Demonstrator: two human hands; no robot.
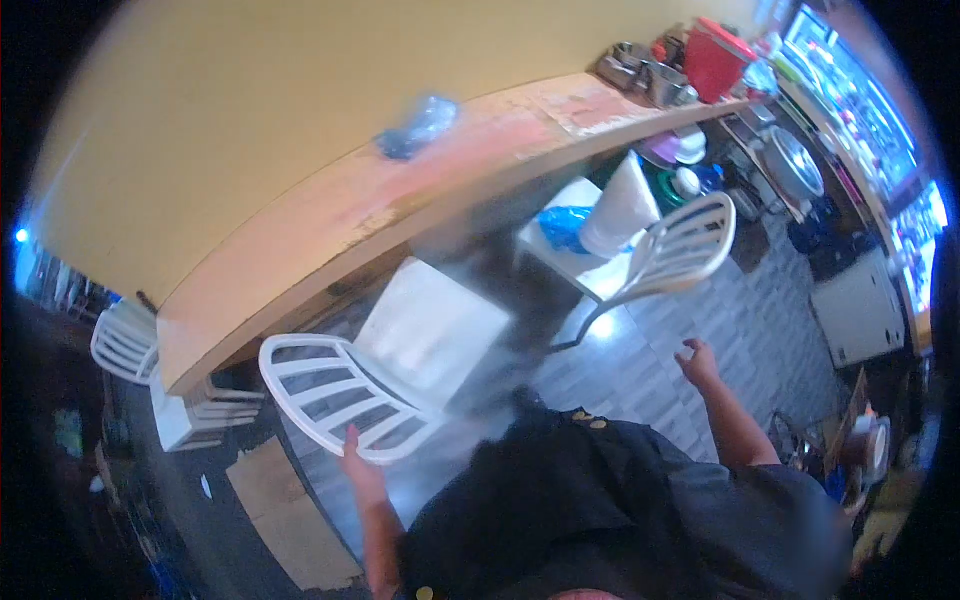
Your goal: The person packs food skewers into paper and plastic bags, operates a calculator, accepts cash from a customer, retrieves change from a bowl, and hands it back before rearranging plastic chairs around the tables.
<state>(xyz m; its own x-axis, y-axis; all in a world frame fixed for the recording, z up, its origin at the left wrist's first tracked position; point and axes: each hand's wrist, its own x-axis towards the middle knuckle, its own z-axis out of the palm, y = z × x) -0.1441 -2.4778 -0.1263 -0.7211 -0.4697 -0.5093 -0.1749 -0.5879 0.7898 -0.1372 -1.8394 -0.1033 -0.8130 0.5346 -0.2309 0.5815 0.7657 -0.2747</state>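
My left hand (361, 469) is at the top rail of a white plastic chair (437, 330) with a slatted back. One finger or thumb shows against the rail, and the rest of the grip is partly hidden. My right hand (698, 362) is in the air over the floor, fingers apart and slightly bent, holding nothing. Beyond it stands a second white chair (683, 250). On that chair's seat are a tall white roll or bundle (619, 212) and a blue plastic bag (564, 229).
A long worn counter (300, 225) runs along the yellow wall, with a clear plastic bag (420, 128) on it. Pots (668, 85) and a red container (716, 60) stand at its far end. Stacked chairs (190, 410) and flattened cardboard (285, 515) lie left. A white cabinet (858, 312) stands right.
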